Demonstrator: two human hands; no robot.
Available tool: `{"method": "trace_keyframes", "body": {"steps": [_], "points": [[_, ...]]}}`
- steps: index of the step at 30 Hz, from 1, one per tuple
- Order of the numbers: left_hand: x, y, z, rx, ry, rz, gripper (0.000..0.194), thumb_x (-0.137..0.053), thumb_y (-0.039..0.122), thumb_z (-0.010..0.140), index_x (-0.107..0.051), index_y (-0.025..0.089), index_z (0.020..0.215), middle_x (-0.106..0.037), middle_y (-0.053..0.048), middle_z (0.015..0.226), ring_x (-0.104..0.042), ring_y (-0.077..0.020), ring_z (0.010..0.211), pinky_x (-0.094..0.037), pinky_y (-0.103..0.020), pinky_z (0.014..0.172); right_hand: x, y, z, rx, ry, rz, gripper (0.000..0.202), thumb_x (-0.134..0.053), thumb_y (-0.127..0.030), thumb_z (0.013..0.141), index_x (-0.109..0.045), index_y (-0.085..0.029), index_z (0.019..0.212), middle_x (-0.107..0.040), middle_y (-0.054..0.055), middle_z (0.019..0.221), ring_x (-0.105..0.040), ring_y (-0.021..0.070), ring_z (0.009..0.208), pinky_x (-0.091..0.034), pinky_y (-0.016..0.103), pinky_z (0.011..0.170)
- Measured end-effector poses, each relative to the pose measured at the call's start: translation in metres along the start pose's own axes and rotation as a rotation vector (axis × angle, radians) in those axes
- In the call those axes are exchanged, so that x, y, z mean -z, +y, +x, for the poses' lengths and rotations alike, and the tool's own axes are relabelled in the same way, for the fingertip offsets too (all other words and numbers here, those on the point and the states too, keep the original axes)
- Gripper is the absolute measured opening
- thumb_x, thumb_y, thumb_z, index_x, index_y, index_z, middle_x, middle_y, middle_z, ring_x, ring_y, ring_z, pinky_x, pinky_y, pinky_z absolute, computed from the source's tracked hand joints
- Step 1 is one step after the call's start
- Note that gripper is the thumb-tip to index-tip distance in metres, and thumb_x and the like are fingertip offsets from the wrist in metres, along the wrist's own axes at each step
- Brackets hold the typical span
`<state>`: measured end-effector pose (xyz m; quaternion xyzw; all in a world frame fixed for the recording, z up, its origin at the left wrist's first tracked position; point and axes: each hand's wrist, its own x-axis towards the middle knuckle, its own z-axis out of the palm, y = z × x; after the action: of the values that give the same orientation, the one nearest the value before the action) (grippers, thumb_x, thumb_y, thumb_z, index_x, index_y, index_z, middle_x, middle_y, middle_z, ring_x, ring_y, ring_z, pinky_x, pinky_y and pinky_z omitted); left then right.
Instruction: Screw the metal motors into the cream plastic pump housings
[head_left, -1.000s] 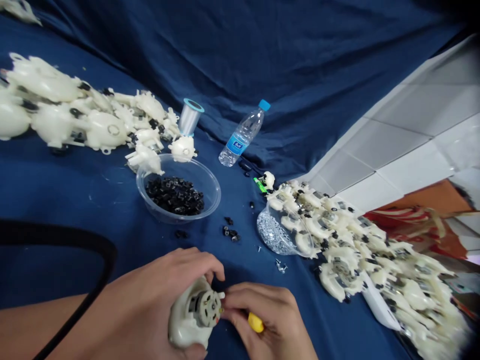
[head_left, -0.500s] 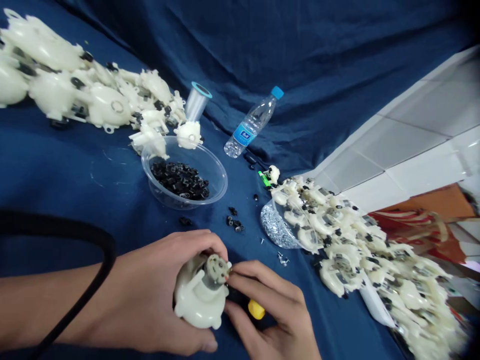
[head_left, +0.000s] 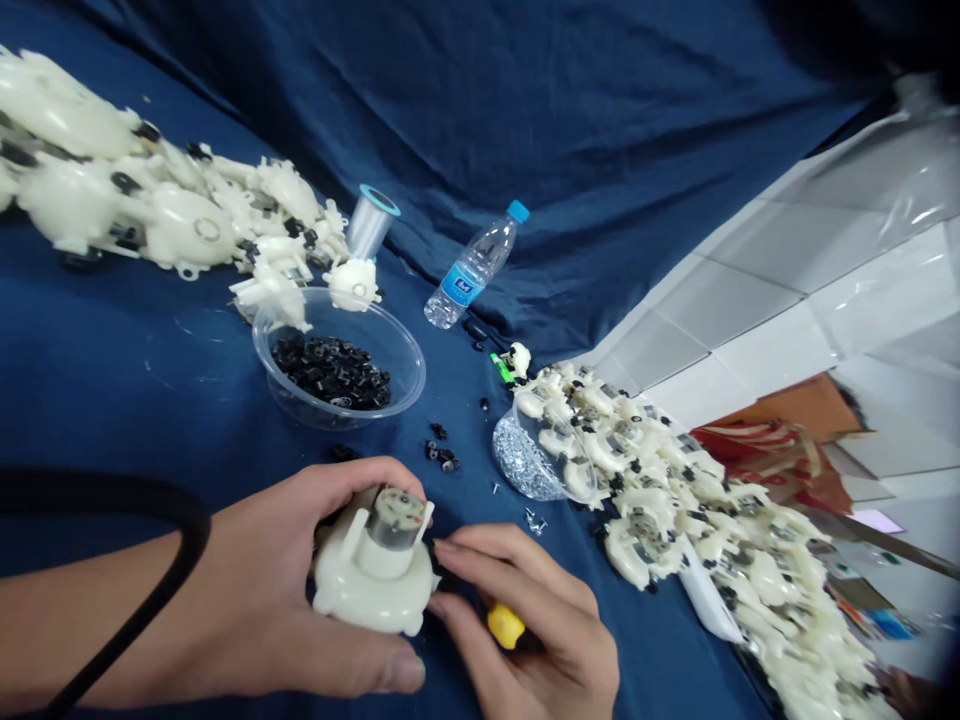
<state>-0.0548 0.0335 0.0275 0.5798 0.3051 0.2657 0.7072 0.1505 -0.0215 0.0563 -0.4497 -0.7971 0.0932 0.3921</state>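
Item 1: cream plastic housing (head_left: 375,590), qty 1, low ctr, in L hand (head_left: 281,580). Grip: wide, filled by the housing; fingers round far side, thumb along near side. Prob. held so to steady the body & leave R side free. Contact w/ cloth: can't tell.

Item 2: small cyl. motor (head_left: 397,517), seated in item 1, end face up; angle presumably keeps it in sight.

Item 3: yellow handle (head_left: 505,626), in curled R hand (head_left: 547,610); type n/a, rest hidden. Prob. tucked there to free thumb & index, which stand in a narrow gap at housing's R edge. Dark bit between them: unclear.

Item 4: clear plastic bowl (head_left: 405,365), upright, w/ black plastic parts (head_left: 330,372); a few loose (head_left: 442,456) just beside, prob. for quick pick-up.

Item 5: clear tub (head_left: 581,455), tilted toward viewer, w/ silver screws (head_left: 525,462); tilt likely eases reach. Loose screws (head_left: 535,521) nearby.

Item 6: housings, two heaps, L (head_left: 180,225) & R (head_left: 645,480); apart, poss. to keep batches separate.

Misc., behind: spool (head_left: 367,228), water bottle (head_left: 465,275), both prob. out of hands' way.
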Motion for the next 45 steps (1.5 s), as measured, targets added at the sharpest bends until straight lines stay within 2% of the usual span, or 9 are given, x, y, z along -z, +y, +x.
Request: {"method": "trace_keyframes", "body": {"steps": [5, 9, 13, 18, 21, 25, 28, 31, 45], "points": [[-0.01, 0.007, -0.006, 0.059, 0.118, -0.014, 0.06, -0.082, 0.032, 0.057, -0.057, 0.031, 0.111, -0.061, 0.008, 0.071, -0.056, -0.0136, 0.061, -0.049, -0.021, 0.056, 0.001, -0.002, 0.0, 0.017, 0.034, -0.01, 0.022, -0.077, -0.008, 0.082, -0.078, -0.019, 0.101, -0.075, 0.004, 0.092, -0.074, 0.0148, 0.074, -0.06, 0.022, 0.064], [-0.015, 0.008, -0.011, 0.041, 0.203, 0.097, 0.06, -0.08, 0.037, 0.055, -0.055, 0.033, 0.11, -0.066, 0.006, 0.087, -0.062, -0.0192, 0.077, -0.052, -0.027, 0.067, -0.001, -0.002, -0.001, -0.015, 0.028, -0.005, 0.021, -0.077, -0.007, 0.081, -0.079, -0.02, 0.097, -0.076, 0.004, 0.089, -0.074, 0.0162, 0.072, -0.06, 0.024, 0.062], [-0.012, 0.004, -0.007, -0.018, 0.181, 0.297, 0.052, -0.076, 0.025, 0.055, -0.056, 0.032, 0.102, -0.064, 0.005, 0.1, -0.062, -0.0234, 0.089, -0.051, -0.034, 0.077, -0.005, 0.002, 0.001, -0.027, -0.017, 0.026, 0.019, -0.075, -0.005, 0.082, -0.078, -0.018, 0.096, -0.077, 0.005, 0.089, -0.074, 0.0167, 0.075, -0.06, 0.025, 0.066], [-0.006, -0.007, 0.0, -0.155, 0.118, 0.546, 0.05, -0.075, 0.018, 0.057, -0.054, 0.03, 0.101, -0.058, 0.002, 0.114, -0.051, -0.0311, 0.111, -0.047, -0.047, 0.093, -0.006, 0.006, 0.0, -0.03, -0.086, 0.042, 0.015, -0.076, -0.005, 0.082, -0.077, -0.016, 0.093, -0.077, 0.005, 0.085, -0.072, 0.0169, 0.075, -0.059, 0.027, 0.069], [-0.004, -0.013, 0.001, -0.227, 0.108, 0.676, 0.045, -0.079, 0.022, 0.06, -0.055, 0.028, 0.098, -0.057, 0.0, 0.115, -0.049, -0.0315, 0.108, -0.046, -0.048, 0.09, -0.004, 0.006, 0.0, -0.048, -0.138, 0.059, 0.018, -0.079, -0.007, 0.08, -0.077, -0.016, 0.096, -0.077, 0.006, 0.09, -0.074, 0.0173, 0.078, -0.06, 0.026, 0.071], [-0.004, -0.019, 0.0, -0.321, 0.125, 0.797, 0.047, -0.085, 0.029, 0.058, -0.059, 0.028, 0.097, -0.056, -0.001, 0.119, -0.049, -0.0314, 0.105, -0.044, -0.043, 0.085, -0.002, 0.008, -0.001, -0.052, -0.194, 0.054, 0.018, -0.069, -0.006, 0.087, -0.078, -0.02, 0.093, -0.077, 0.005, 0.087, -0.072, 0.0166, 0.074, -0.06, 0.027, 0.067], [-0.007, -0.021, -0.003, -0.341, 0.195, 0.848, 0.051, -0.088, 0.029, 0.054, -0.062, 0.03, 0.098, -0.058, 0.0, 0.113, -0.05, -0.0308, 0.102, -0.042, -0.042, 0.085, -0.004, 0.01, -0.002, -0.077, -0.182, 0.061, 0.017, -0.068, -0.007, 0.088, -0.076, -0.02, 0.095, -0.077, 0.004, 0.085, -0.072, 0.0171, 0.074, -0.06, 0.028, 0.067], [-0.012, -0.02, -0.004, -0.311, 0.252, 0.843, 0.05, -0.087, 0.027, 0.054, -0.064, 0.031, 0.099, -0.059, 0.001, 0.108, -0.05, -0.0298, 0.102, -0.041, -0.042, 0.087, -0.004, 0.009, -0.002, -0.101, -0.17, 0.051, 0.016, -0.07, -0.008, 0.086, -0.074, -0.02, 0.096, -0.077, 0.003, 0.084, -0.073, 0.0168, 0.073, -0.06, 0.027, 0.067], [-0.008, -0.019, -0.002, -0.327, 0.185, 0.769, 0.055, -0.087, 0.02, 0.05, -0.064, 0.03, 0.098, -0.059, 0.001, 0.109, -0.05, -0.0295, 0.1, -0.04, -0.041, 0.083, -0.003, 0.006, -0.003, -0.067, -0.161, 0.027, 0.018, -0.074, -0.008, 0.083, -0.075, -0.017, 0.098, -0.077, 0.004, 0.087, -0.073, 0.0171, 0.077, -0.06, 0.026, 0.069]]}}
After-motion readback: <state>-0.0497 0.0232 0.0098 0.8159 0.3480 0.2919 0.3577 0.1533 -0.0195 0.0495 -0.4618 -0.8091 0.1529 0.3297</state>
